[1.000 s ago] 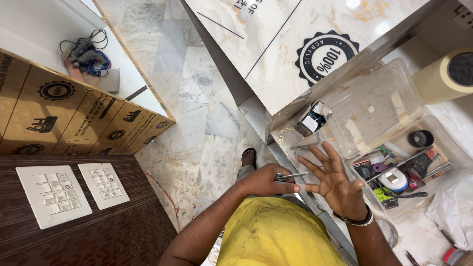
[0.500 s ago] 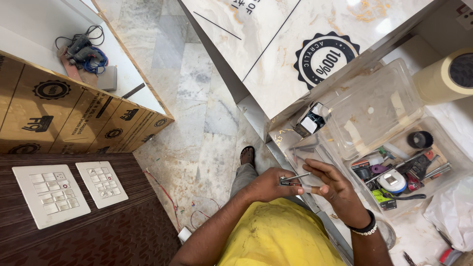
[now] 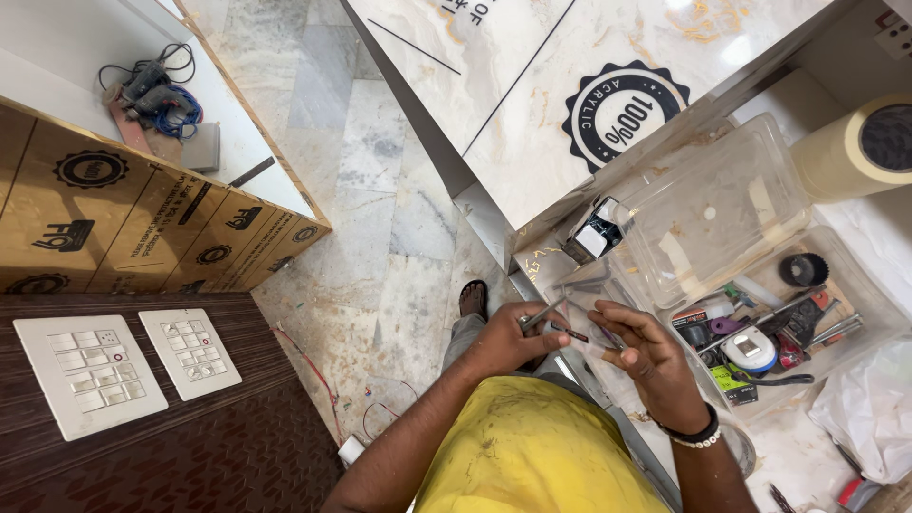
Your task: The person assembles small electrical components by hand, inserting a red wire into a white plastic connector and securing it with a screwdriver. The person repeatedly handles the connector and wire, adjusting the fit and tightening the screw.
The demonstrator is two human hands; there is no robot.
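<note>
My left hand point(image 3: 505, 340) is closed around a thin metal tool point(image 3: 541, 315) whose tip points up to the right. My right hand point(image 3: 646, 353) pinches a small dark, slim piece with a red mark point(image 3: 576, 334) and holds it against the left hand's tool. Both hands meet in front of my yellow shirt, just left of an open clear plastic box of small tools point(image 3: 774, 332). What exactly the slim piece is cannot be made out.
A clear plastic lid point(image 3: 712, 209) lies above the box, a roll of tape point(image 3: 860, 142) at the far right. White marble-look sheets point(image 3: 570, 85) lean at the top. Two white switch plates point(image 3: 90, 370) sit on dark wood at left. A power drill point(image 3: 152, 95) lies on a shelf. A white bag point(image 3: 869, 408) lies at right.
My right hand, spread open a second ago, has closed in and now pinches the slim piece against the tool in my left hand.
</note>
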